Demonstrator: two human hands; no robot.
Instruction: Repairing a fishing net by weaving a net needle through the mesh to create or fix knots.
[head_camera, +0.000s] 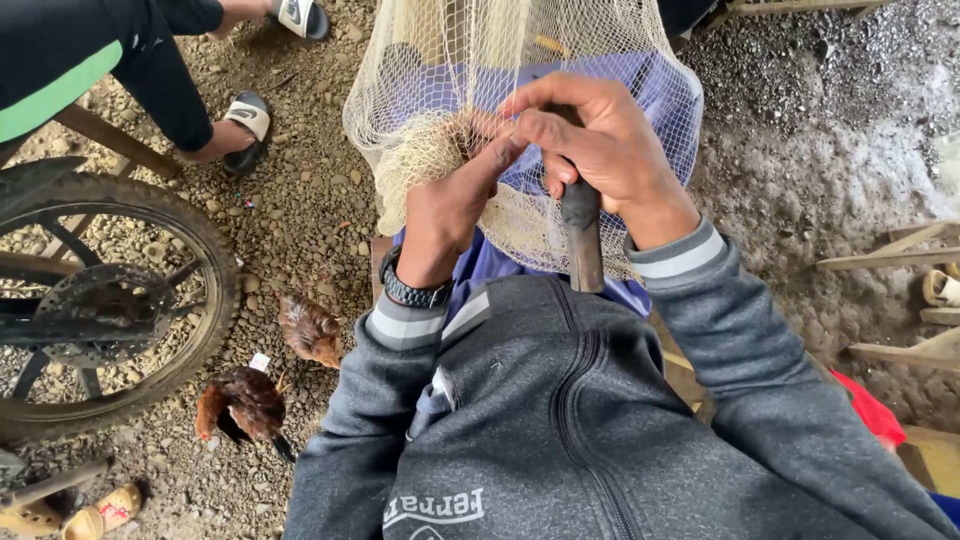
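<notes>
So the biggest thing here is the net (450, 90), a pale cream mesh with small diamond holes, hanging down in a bunched curtain over the person's lap, thin enough that the blue cloth (670, 100) behind shows right through. It's gathered thicker and more tangled on the left side where the hands meet it. Off to the left there's a motorbike wheel (110, 300) on the gravel ground (300, 200), and two brown chickens (250, 400) pecking around near it. The right hand (590, 140) is curled over the top of a dark tool handle (582, 235), fingers pressed together around it. The left hand (450, 200) is pinching a bit of the net between its fingertips, with a black watch (415, 290) on that wrist.
</notes>
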